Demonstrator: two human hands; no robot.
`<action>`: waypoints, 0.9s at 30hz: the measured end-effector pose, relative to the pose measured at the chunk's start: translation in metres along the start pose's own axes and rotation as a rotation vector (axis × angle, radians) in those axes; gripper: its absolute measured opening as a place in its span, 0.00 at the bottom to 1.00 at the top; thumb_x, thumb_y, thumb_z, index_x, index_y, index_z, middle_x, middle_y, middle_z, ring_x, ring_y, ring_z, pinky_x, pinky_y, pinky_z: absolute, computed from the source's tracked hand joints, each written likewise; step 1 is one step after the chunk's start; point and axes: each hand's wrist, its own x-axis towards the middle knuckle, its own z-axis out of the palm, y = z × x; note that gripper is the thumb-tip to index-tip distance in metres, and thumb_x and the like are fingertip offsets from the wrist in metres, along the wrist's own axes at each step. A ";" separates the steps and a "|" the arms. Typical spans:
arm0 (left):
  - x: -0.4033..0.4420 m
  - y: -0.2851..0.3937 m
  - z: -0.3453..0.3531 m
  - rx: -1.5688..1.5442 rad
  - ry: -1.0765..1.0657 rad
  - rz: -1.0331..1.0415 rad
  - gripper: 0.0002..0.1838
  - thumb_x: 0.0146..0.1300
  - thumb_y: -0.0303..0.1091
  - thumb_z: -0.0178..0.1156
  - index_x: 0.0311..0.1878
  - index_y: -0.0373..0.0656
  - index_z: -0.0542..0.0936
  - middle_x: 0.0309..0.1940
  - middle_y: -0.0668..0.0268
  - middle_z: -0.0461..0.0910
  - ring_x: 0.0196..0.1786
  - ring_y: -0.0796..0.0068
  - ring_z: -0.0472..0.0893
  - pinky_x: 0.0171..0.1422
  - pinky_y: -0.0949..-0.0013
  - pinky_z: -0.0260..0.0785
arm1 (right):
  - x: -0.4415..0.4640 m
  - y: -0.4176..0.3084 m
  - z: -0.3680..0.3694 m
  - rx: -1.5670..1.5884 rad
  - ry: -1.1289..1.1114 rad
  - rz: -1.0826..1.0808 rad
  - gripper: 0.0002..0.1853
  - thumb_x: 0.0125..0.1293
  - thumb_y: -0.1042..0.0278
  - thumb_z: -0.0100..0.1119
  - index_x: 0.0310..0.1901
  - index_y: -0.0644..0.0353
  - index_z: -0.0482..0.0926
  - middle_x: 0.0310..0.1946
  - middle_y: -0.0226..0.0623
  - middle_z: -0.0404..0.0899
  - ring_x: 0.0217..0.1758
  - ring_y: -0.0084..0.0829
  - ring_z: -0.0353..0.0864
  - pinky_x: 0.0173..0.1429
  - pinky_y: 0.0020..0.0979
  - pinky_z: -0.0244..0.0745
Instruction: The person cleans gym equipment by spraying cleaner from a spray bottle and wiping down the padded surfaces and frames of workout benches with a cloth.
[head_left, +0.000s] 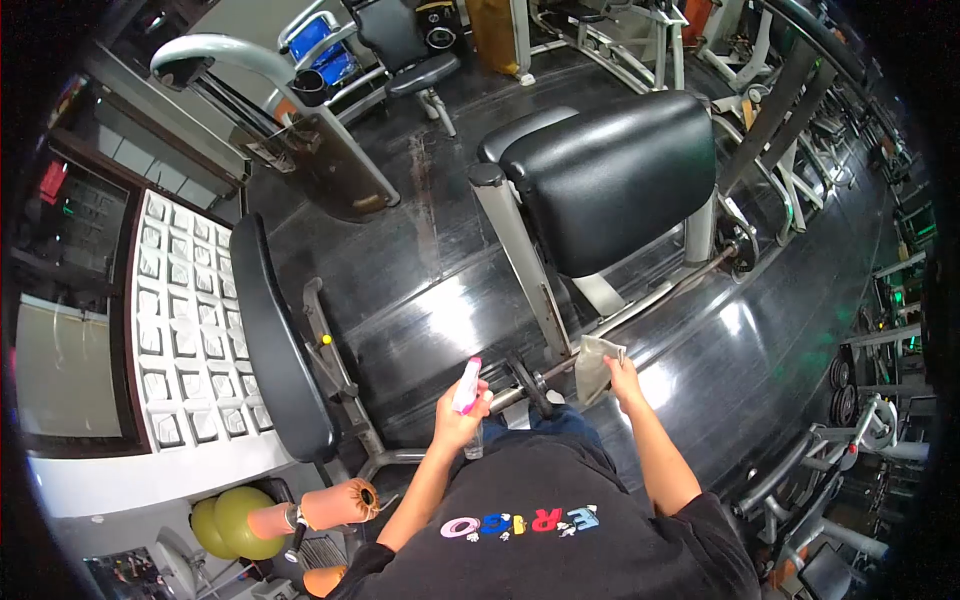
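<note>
My left hand is wrapped round a spray bottle with a pink and white trigger head; part of its clear body shows below the fingers. A folded grey cloth hangs from my right hand, pinched between thumb and fingers. Both hands are held in front of my waist, apart from each other. Beyond them stands a gym machine with a large black padded cushion. A small weight plate sits on its bar between my hands, lower down.
On the left stands a bench with a long black pad, beside a white patterned wall panel. A machine with a curved grey arm is at the back left. Green exercise balls lie at lower left. More gym machines line the right side.
</note>
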 end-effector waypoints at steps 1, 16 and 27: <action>0.000 -0.003 -0.003 -0.016 0.013 0.005 0.13 0.62 0.32 0.67 0.47 0.38 0.79 0.32 0.69 0.79 0.30 0.82 0.78 0.35 0.73 0.73 | -0.002 0.002 0.007 0.051 -0.010 -0.050 0.17 0.69 0.59 0.54 0.49 0.66 0.81 0.40 0.34 0.83 0.44 0.26 0.77 0.50 0.30 0.71; 0.085 0.010 -0.102 0.140 -0.166 0.017 0.15 0.60 0.38 0.68 0.45 0.38 0.81 0.32 0.65 0.82 0.36 0.75 0.82 0.44 0.69 0.74 | -0.077 0.020 0.112 0.040 0.063 0.036 0.18 0.69 0.60 0.55 0.52 0.66 0.80 0.45 0.38 0.84 0.48 0.28 0.79 0.55 0.32 0.72; 0.100 0.036 -0.095 0.319 -0.231 0.129 0.13 0.58 0.39 0.68 0.40 0.41 0.81 0.30 0.63 0.82 0.35 0.71 0.82 0.43 0.66 0.72 | -0.106 0.050 0.137 -0.006 0.023 0.031 0.20 0.70 0.56 0.56 0.50 0.66 0.81 0.40 0.38 0.85 0.43 0.28 0.80 0.51 0.33 0.74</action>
